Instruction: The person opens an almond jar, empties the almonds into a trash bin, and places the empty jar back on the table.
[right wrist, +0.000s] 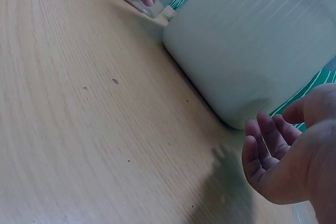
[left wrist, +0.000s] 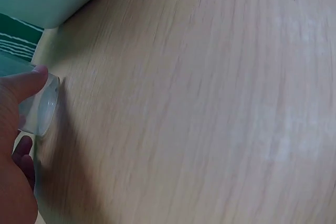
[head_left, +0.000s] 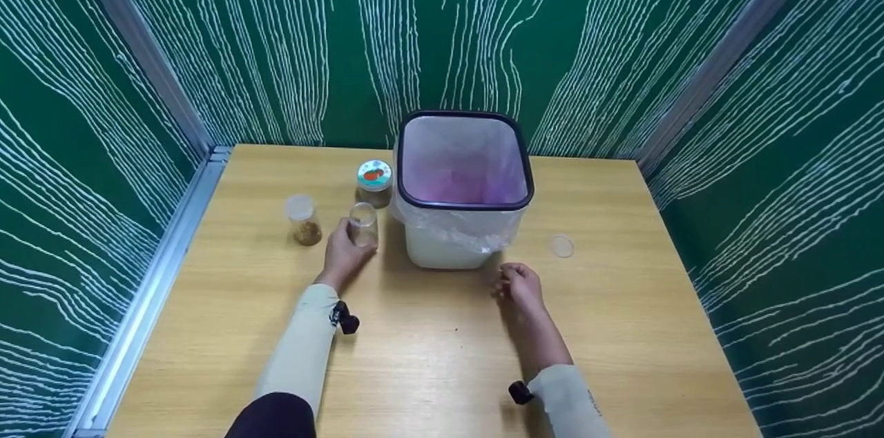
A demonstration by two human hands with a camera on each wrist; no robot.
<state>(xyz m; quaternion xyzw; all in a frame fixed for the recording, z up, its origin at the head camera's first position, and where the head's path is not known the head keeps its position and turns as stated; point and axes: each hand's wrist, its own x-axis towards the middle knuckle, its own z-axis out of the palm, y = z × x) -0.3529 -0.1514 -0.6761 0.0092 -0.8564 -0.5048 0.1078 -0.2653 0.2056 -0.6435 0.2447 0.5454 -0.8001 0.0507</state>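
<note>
A clear, open-topped plastic jar stands on the wooden table, left of a white bin. My left hand grips it low down, with the thumb lying along its side near the base in the left wrist view. In front of the bin's right corner, my right hand hovers over the table with loosely curled fingers and nothing in them. The white bin has a black rim and a see-through bag inside, folded over its edge.
Left of the left hand is a lidded jar with brown bits inside. Another jar with a printed lid touches the bin's left side in view. A clear round lid lies on the right. Small dark crumbs dot the table.
</note>
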